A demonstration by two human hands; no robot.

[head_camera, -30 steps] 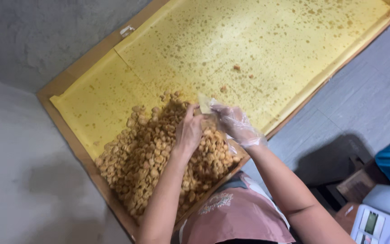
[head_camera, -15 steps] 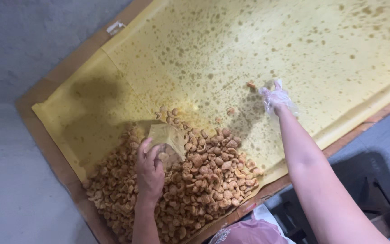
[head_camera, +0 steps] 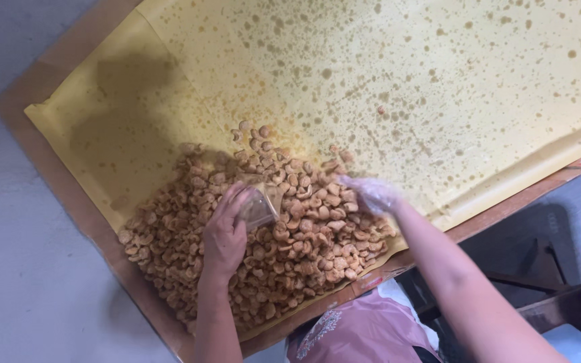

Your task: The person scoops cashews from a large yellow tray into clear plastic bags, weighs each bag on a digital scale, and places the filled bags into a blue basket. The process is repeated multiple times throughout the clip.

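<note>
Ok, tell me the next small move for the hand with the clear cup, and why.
Probably dip the clear plastic cup into the heap of fried snack pieces: the left hand holds it tilted right on the pile, while the gloved right hand rests at the heap's edge, placed to push pieces in.

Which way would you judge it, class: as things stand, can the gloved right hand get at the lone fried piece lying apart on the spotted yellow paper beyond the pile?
Probably yes. The right hand rests at the pile's far edge, and only bare yellow paper lies between it and the lone piece.

Matt oil-spotted yellow paper (head_camera: 438, 87), wooden tray rim (head_camera: 68, 195), clear glossy plastic cup (head_camera: 258, 205)
</note>
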